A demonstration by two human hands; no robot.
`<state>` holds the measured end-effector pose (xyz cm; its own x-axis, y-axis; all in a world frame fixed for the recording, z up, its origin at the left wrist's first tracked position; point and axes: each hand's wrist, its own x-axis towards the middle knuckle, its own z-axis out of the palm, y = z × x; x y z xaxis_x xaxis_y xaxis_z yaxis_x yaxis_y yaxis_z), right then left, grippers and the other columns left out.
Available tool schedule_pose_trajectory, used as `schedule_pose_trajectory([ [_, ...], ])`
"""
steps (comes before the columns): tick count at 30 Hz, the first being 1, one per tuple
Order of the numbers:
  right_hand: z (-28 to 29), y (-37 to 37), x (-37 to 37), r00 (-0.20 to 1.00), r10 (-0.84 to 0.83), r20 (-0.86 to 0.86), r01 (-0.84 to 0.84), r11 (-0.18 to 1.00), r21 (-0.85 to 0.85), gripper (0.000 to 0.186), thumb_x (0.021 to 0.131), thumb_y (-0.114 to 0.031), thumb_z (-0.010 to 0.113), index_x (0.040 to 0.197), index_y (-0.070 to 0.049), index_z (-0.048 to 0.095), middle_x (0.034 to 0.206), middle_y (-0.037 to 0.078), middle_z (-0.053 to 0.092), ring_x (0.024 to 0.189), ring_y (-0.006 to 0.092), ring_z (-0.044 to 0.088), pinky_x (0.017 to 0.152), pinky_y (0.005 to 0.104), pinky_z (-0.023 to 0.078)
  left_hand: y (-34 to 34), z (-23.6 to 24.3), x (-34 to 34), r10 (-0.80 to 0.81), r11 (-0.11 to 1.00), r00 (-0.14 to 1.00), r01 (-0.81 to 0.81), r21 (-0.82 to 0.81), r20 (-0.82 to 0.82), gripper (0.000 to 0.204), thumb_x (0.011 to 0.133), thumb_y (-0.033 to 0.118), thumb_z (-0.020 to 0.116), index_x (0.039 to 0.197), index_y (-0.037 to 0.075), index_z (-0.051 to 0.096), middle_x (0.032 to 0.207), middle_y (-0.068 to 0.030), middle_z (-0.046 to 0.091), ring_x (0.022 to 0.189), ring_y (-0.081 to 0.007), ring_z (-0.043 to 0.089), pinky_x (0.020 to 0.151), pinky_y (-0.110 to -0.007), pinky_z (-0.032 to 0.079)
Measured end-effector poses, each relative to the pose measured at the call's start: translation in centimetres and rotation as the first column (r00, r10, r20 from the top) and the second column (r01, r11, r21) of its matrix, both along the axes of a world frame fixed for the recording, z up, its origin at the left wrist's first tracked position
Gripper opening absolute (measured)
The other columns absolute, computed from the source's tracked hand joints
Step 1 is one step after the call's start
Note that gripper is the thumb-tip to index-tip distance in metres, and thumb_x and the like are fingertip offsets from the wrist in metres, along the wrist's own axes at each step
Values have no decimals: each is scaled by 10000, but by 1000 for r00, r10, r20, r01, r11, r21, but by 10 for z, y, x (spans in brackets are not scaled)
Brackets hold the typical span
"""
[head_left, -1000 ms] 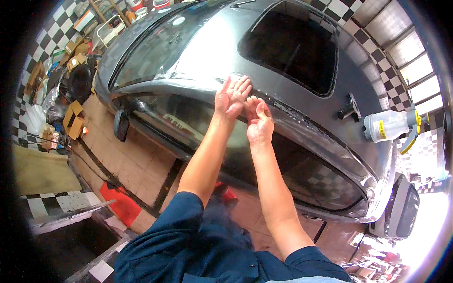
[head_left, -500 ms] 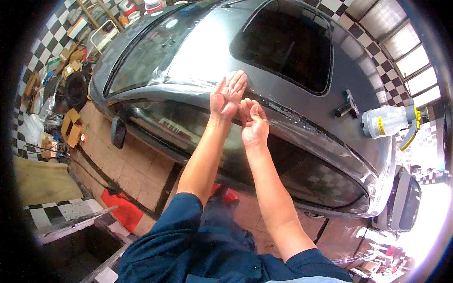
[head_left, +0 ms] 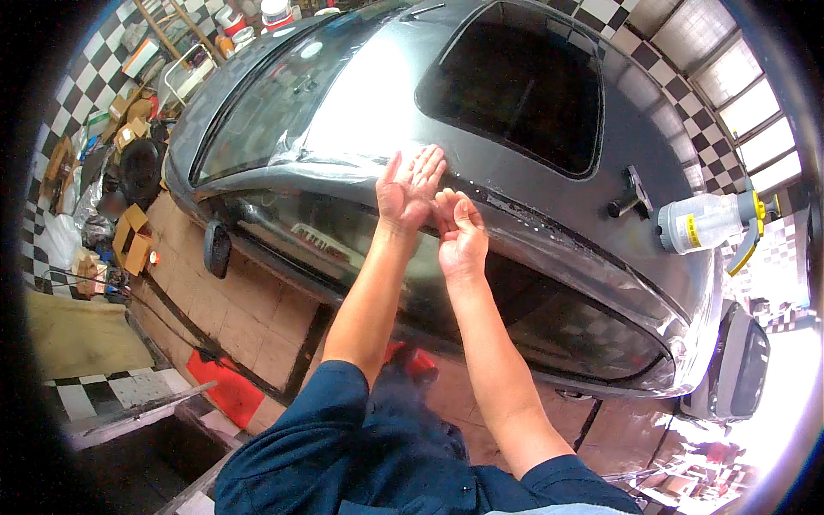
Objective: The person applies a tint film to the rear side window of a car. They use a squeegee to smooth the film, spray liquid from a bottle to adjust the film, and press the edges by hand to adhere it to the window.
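A dark grey car point(head_left: 566, 202) stands before me, with clear wrinkled film point(head_left: 343, 160) along its near roof edge. Over that edge my left hand point(head_left: 408, 190) is palm up, its fingers stretched out and nothing visible in it. Close beside it, my right hand point(head_left: 464, 242) has its fingers curled in, the tips near the left palm. Whether those curled fingers pinch some of the transparent film cannot be made out. To the right on the roof lie a black handled tool point(head_left: 632, 196) and a clear pump spray bottle point(head_left: 699, 225) with a yellow-and-grey head.
A dark sunroof point(head_left: 519, 86) lies beyond my hands. The side mirror point(head_left: 216, 249) juts out at the left. Cardboard boxes point(head_left: 131, 239) and clutter line the left wall. An opening in the floor point(head_left: 146, 459) is at lower left, near a red mat point(head_left: 225, 390).
Both hands have shifted slightly; the left is a little lower and further left. The left palm remains spread and the right fingers remain curled.
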<state>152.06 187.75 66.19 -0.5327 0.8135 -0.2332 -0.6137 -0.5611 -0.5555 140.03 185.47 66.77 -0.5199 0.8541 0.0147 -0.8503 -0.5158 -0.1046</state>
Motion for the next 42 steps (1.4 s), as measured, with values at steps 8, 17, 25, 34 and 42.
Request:
schedule_pose_trajectory([
  [8,1,0,-2,1000,6,-18,-6,1000,-2,194,874,-125,589,1044,-32,585,1056,142,635,1000,278,611,933,434,473,9,4,-11,-49,998,994,46,-37,-97,692,867,376,569,1318,-60,276,1376,-211,348,1299,-314,322,1093,-437,251],
  [17,4,-2,0,999,13,-34,-15,998,-59,202,873,-138,595,1040,-24,579,1071,143,630,1002,283,609,920,433,479,16,4,-10,-79,978,987,48,205,143,903,798,372,632,1390,-77,120,1469,-240,154,1361,-361,191,1118,-466,154],
  [25,4,-2,0,999,12,-31,-14,998,-62,204,876,-135,591,1043,-20,573,1057,149,633,991,280,616,916,434,483,18,5,-14,-82,988,992,68,140,97,830,803,335,617,1396,-38,172,1459,-200,242,1354,-324,240,1104,-453,187],
  [34,2,-2,0,999,7,-36,-7,1000,-5,203,882,-133,582,1051,-20,574,1051,145,633,987,275,615,920,431,479,15,2,-9,-41,994,998,36,108,49,763,816,323,589,1370,-48,218,1431,-210,268,1343,-324,252,1105,-467,189],
  [42,9,-8,0,1000,-24,-18,23,998,-56,216,887,-107,572,1063,18,555,1072,193,614,967,307,619,900,426,501,17,1,-8,-20,985,999,15,169,28,774,806,288,576,1364,-65,173,1428,-253,234,1340,-383,223,1104,-498,170],
])
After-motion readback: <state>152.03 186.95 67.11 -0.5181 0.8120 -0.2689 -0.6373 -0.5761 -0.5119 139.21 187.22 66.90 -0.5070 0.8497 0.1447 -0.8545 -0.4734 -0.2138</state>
